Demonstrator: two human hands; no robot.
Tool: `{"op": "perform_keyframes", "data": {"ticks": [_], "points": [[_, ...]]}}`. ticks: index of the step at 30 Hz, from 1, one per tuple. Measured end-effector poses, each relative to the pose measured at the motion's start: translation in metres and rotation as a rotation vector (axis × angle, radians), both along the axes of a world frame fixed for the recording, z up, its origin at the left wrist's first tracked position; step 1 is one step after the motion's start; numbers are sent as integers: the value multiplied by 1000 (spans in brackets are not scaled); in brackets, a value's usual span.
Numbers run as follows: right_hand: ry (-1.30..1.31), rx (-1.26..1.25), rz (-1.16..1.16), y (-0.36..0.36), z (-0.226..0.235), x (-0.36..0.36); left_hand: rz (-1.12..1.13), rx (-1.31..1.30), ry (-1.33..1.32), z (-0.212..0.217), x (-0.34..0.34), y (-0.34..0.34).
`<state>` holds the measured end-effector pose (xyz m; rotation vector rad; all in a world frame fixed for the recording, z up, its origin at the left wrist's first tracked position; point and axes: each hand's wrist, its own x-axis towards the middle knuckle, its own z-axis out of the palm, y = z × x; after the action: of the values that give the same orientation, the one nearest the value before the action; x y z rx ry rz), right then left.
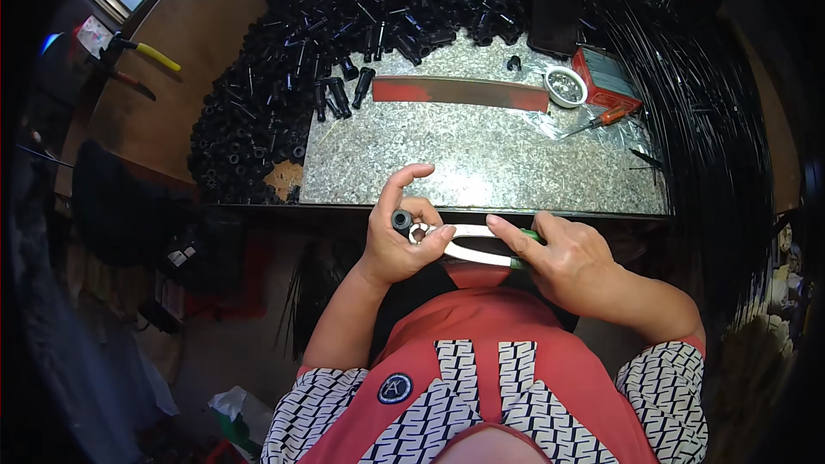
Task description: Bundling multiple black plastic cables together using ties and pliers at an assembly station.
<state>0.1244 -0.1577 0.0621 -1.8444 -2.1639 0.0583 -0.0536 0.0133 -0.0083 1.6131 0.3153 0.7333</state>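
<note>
On the speckled stone slab [507,155], a red-brown strip [460,93] was laid just left of the white bowl [567,105], with black tubular parts [339,98] heaped farther left.

Chest badge [394,388]: round and dark with a pale ring, on the red part of the shirt [593,378]; a pale, letter-like emblem fills its middle, and any finer marks around it are too small to make out.
Small red box [617,101]: traces of pale print on its side, too small to read.
White label [180,255]: on a dark item at the left; its marks are blurred.
Legible words or numbers: none.
</note>
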Motion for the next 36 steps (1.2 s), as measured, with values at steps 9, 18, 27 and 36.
{"op": "perform_keyframes", "data": {"ticks": [9, 18, 27, 36], "points": [[31, -9, 22, 2, 2, -2, -17, -130, -91, 3, -6, -2], [-55, 26, 8, 0, 8, -5, -21, -61, -44, 7, -9, -2], [7, -16, 17, 5, 13, -13, -53, -30, -58, 18, -20, 1], [117, -37, -167, 17, 14, 7, 445, 79, -598, 193, -180, 46]]}}
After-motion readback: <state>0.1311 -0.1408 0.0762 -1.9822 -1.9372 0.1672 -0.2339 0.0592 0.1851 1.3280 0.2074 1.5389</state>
